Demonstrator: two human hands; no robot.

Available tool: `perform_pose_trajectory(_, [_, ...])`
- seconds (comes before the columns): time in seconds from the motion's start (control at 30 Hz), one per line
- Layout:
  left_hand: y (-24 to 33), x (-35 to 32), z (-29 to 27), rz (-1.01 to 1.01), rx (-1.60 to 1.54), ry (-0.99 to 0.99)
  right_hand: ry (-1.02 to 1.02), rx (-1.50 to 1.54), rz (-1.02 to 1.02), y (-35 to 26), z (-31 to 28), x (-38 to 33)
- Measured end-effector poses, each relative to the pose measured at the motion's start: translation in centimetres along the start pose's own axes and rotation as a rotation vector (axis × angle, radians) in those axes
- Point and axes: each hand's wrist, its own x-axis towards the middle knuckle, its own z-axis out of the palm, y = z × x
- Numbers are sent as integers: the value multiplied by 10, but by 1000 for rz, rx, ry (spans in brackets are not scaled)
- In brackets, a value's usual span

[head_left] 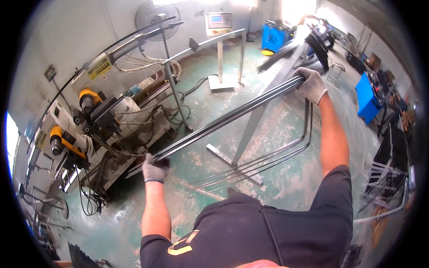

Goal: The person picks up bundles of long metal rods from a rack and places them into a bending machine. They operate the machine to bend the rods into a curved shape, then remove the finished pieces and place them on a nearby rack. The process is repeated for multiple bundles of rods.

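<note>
Several thin, dark grey bent metal rods (228,117) slant across the middle, low at the left and high at the right. Around their left end my left hand (155,169), in a grey work glove, is closed. My right hand (311,85), gloved alike, grips the bundle farther away, where the rods turn. Below that hand the rods run down, then bend back toward the lower left above the floor. Behind the bundle stands a grey metal stand (254,131) with a flat crossbar foot. Dark, blurred pieces (317,49) hang at its top, just beyond my right hand.
At left is a machine with yellow-and-black heat guns (62,140) and loose cables. A metal frame (173,91) rises beside it. Farther back are a control box on a post (219,24) and a fan (156,20). Blue cabinets (367,97) and black stock line the right side.
</note>
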Motion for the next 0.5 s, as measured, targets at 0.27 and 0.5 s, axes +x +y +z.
perform_pose_trajectory(0.27, [-70,16,-42,-59,218,62,-211,-89,-207,155,59,118])
perform_pose_trajectory(0.5, [-67,-58,-139,227,279,672,-463,74,-86,325,113,189])
